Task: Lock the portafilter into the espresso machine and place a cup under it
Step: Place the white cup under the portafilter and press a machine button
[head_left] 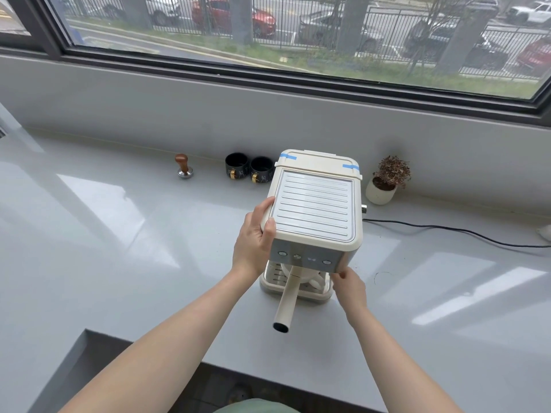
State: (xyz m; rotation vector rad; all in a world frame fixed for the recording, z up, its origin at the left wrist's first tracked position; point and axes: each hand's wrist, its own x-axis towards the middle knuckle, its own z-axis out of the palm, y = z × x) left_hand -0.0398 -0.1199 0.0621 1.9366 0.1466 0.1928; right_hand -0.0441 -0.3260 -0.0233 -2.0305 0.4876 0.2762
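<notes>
A cream espresso machine (314,208) stands on the grey counter, seen from above. Its portafilter (286,299) sits under the front panel, the long cream handle pointing toward me. A white cup (311,280) rests on the drip tray (268,289) below the portafilter, mostly hidden by the machine's body. My left hand (255,241) grips the machine's upper left edge, thumb on top. At the tray's right side my right hand (350,289) has its fingertips close to the cup's handle; whether they touch it is hidden.
Two black cups (249,167) with gold handles and a wooden-knobbed tamper (184,166) stand at the back left by the wall. A small potted plant (386,181) sits behind the machine on the right. A black power cord (453,232) runs rightward. The counter's front edge (149,345) steps down.
</notes>
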